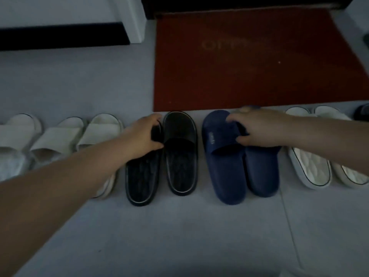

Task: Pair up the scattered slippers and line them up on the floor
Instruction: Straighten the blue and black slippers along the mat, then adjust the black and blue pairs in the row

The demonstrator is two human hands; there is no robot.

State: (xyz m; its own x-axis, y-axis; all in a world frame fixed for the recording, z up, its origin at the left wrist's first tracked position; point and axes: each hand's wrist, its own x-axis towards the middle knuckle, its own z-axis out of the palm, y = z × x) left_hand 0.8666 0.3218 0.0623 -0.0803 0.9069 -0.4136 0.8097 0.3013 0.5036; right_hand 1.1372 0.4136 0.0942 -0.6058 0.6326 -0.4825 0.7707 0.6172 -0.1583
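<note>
A row of slippers lies on the grey floor, toes toward a red mat. My left hand (pixel 146 134) grips the strap of the left black slipper (pixel 142 176), which sits slightly skewed beside its mate, the right black slipper (pixel 180 156). My right hand (pixel 253 128) is closed on the strap of the right navy slipper (pixel 262 172), touching the left navy slipper (pixel 223 156). Three white slippers (pixel 58 136) lie at the left, partly hidden by my left forearm. A white pair (pixel 311 168) lies at the right under my right forearm.
The red doormat (pixel 249 62) lies just beyond the slipper toes. A white wall corner (pixel 133 19) with dark skirting stands at the back left. A dark shoe (pixel 362 113) shows at the right edge. Grey tiled floor (pixel 179 236) stretches in front of the row.
</note>
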